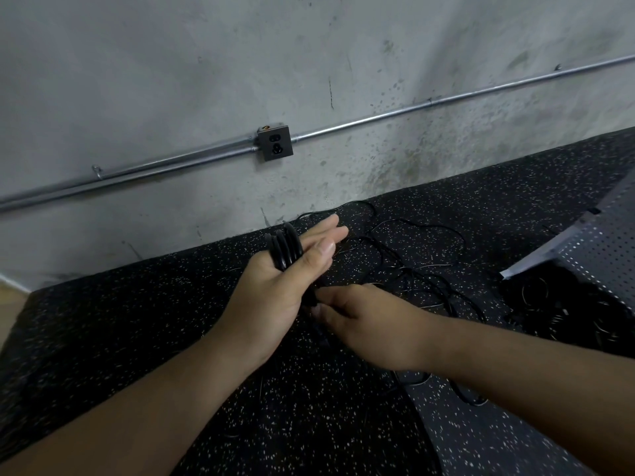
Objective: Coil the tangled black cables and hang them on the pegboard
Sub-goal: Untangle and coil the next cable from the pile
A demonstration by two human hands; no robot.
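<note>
The right hand (364,321), grip pinched on the black cable (287,250), sits just beside the left hand (278,286), whose straight-fingered, unclenched grip carries the cable's coils, the loose rest tangled across the speckled mat (137,338) near the pegboard (611,242).

Bare workshop or utility room, unfinished and industrial.
A stained raw concrete wall (171,80) carries 1 exposed metal conduit (412,109) running into a surface-mounted socket box (275,143). A black speckled rubber mat (103,321) runs up to the foot of the wall. A perforated metal pegboard (604,242) sits at the mat's right edge, and loose black cables (412,255) sprawl near its middle.
</note>
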